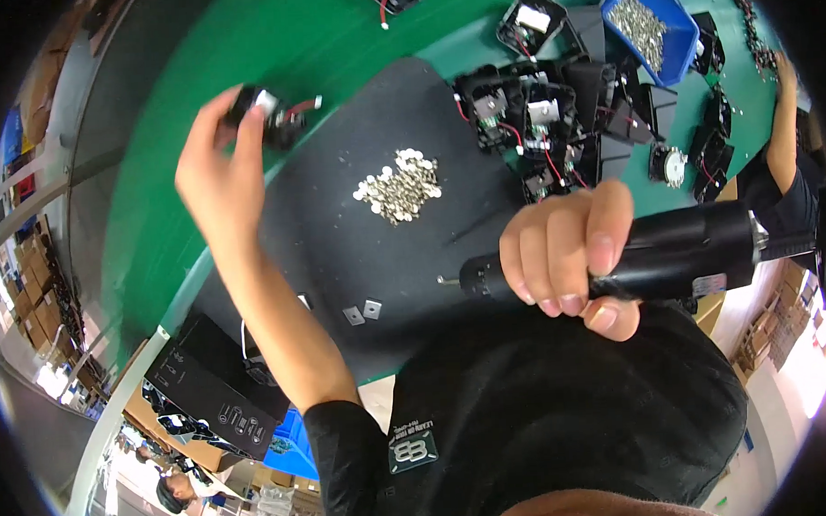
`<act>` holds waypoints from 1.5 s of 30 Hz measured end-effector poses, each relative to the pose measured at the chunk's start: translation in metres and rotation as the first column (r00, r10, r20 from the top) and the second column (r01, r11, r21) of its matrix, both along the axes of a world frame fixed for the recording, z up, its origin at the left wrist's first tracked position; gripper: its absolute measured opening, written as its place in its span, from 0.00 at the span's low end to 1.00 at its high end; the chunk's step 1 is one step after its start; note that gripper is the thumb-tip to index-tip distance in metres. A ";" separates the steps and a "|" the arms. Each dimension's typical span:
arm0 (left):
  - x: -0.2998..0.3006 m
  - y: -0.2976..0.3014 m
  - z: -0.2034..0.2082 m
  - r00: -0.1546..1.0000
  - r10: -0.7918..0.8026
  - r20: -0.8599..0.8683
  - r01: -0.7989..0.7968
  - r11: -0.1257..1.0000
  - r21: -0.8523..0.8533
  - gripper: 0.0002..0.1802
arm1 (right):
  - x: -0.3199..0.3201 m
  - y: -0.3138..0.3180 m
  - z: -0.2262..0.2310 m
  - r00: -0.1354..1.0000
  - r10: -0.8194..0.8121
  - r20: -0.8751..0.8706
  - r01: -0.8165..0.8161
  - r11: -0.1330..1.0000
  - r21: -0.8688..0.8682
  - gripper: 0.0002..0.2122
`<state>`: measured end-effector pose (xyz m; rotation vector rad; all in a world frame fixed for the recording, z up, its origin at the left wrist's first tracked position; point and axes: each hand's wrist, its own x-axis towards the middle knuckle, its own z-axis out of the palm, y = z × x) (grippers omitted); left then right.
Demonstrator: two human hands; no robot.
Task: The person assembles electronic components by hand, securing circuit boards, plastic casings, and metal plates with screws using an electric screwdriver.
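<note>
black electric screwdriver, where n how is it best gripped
Probably around the front half of its thick barrel, coming from the right, fingers wrapped across it, much as the right hand does. The barrel is long and rounded and points left, with the thin bit exposed at that end, best kept clear.

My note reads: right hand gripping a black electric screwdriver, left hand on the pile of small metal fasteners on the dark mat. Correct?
Not quite: the head view shows the left hand on a black plastic housing, away from the pile of small metal fasteners. The rest stands.
</note>
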<state>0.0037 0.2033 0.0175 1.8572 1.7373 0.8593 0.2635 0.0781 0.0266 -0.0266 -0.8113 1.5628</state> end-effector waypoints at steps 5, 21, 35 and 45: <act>-0.007 -0.124 0.014 0.983 0.036 -0.179 -0.061 0.989 -0.137 0.14 | 0.008 0.005 0.002 0.991 -0.103 0.086 0.105 0.994 -0.015 0.18; 0.039 -0.176 0.012 0.953 -0.297 -0.063 0.304 0.928 0.217 0.21 | 0.003 -0.011 0.025 0.999 -0.005 0.039 0.001 0.996 0.084 0.19; 0.041 -0.187 0.007 0.954 -0.297 0.044 0.277 0.927 0.253 0.13 | -0.004 -0.015 0.028 0.997 0.042 0.062 -0.049 0.992 0.112 0.19; 0.035 -0.189 0.005 0.971 -0.238 0.014 0.227 0.939 0.260 0.13 | -0.009 -0.013 0.029 0.993 0.067 0.099 -0.078 0.991 0.105 0.19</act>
